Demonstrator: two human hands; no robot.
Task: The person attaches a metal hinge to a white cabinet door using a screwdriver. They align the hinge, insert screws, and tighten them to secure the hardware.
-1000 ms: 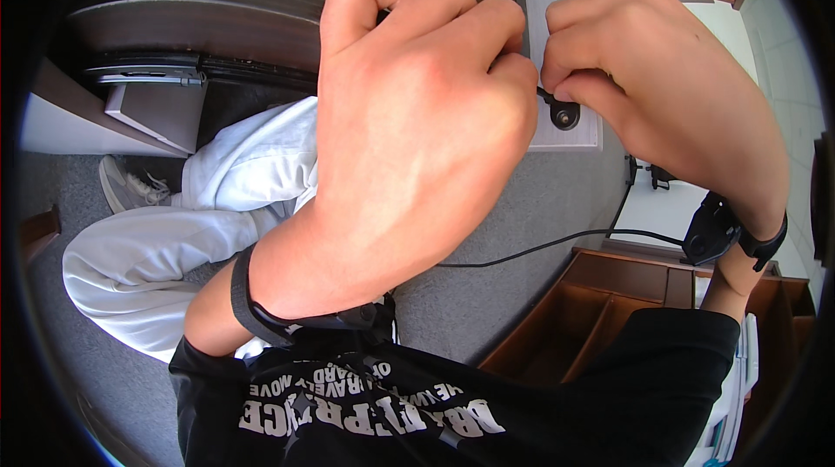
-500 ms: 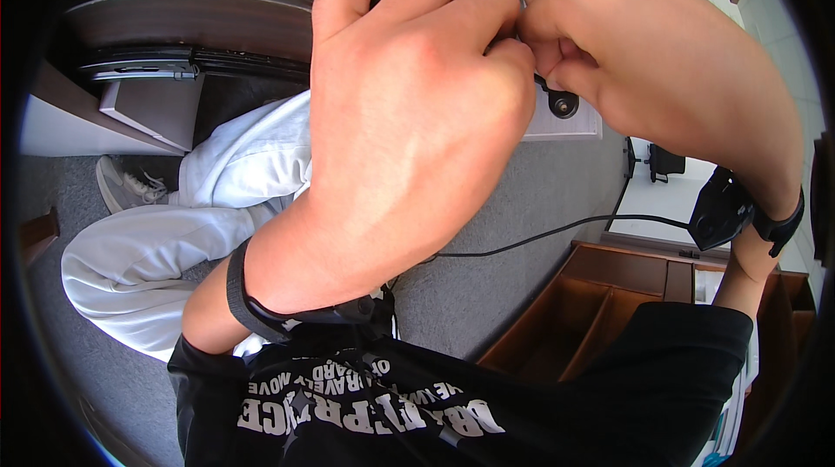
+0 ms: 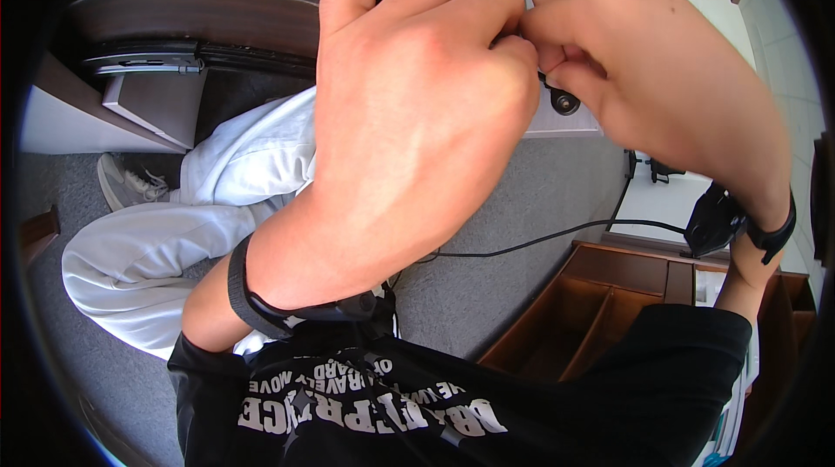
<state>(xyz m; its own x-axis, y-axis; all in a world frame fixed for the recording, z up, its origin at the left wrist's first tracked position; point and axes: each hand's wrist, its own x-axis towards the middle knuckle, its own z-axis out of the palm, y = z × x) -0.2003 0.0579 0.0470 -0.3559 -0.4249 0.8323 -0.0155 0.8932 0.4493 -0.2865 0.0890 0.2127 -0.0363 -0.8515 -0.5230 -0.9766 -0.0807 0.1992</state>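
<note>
White capital lettering (image 3: 352, 416) crosses the black shirt (image 3: 609, 389).

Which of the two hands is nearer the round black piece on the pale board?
The right hand: its thumb is close beside the round black piece, while the left hand sits farther left.

Grey carpet (image 3: 487, 297) covered the floor; brown wooden cabinet (image 3: 633, 279), open compartments, was at lower right. Sneaker (image 3: 127, 183) (grey, laced) sat far left, below pale trousers (image 3: 148, 263).
</note>
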